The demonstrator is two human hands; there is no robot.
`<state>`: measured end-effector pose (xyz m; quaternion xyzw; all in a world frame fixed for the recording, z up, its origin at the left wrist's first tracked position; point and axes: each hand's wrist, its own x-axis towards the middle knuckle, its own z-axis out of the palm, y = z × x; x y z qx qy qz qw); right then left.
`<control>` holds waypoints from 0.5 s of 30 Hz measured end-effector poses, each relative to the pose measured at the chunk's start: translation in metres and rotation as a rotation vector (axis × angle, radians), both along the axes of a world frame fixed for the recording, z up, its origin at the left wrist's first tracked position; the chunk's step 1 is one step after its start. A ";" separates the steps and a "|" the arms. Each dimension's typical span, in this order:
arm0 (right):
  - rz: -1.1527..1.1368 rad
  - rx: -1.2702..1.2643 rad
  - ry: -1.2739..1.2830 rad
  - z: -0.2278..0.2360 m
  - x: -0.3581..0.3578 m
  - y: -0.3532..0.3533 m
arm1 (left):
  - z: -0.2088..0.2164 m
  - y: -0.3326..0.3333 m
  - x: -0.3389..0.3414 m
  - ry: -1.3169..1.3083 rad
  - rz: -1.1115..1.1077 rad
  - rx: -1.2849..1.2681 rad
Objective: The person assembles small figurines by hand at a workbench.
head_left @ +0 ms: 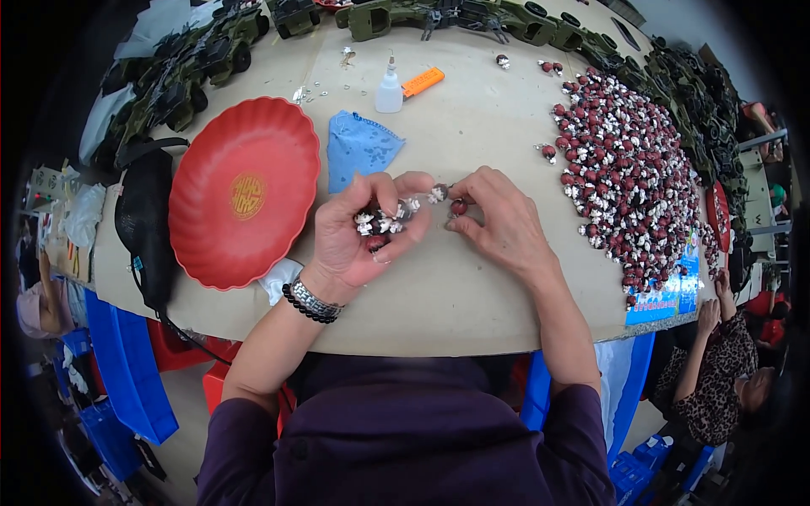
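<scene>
My left hand [339,244] is palm up over the table, fingers curled around several small dark-red and white figurines [384,223]. Another figurine [437,194], with white on it, sits at the tip of its forefinger. Close beside it, my right hand [506,221] pinches a dark-red figurine [458,207] between thumb and fingers. Thin wire-like loops seem to hang from some of them, too fine to make out well. A large heap of similar figurines [620,160] covers the table at the right.
A red scalloped dish [283,185] and a black bag [145,228] lie at the left. Farther off are a blue cloth [359,148], a white dropper bottle [389,94] and an orange box [423,82]. Green toy vehicles [375,21] line the far edge. Someone sits at the right [709,388].
</scene>
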<state>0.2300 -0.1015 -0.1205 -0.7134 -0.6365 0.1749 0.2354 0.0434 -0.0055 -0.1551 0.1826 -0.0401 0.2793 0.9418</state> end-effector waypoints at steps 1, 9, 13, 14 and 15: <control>0.003 0.000 -0.001 -0.002 0.001 0.000 | 0.000 -0.001 0.000 -0.001 0.003 0.000; 0.098 0.286 0.680 -0.007 0.008 -0.001 | 0.014 -0.007 0.002 0.537 0.026 0.259; 0.143 0.269 0.814 -0.009 0.001 -0.003 | 0.016 -0.012 0.003 0.607 0.004 0.281; 0.153 0.266 0.826 -0.011 -0.001 -0.003 | 0.015 -0.013 0.004 0.617 -0.032 0.296; 0.162 0.262 0.839 -0.013 -0.002 -0.004 | 0.015 -0.014 0.004 0.627 -0.068 0.312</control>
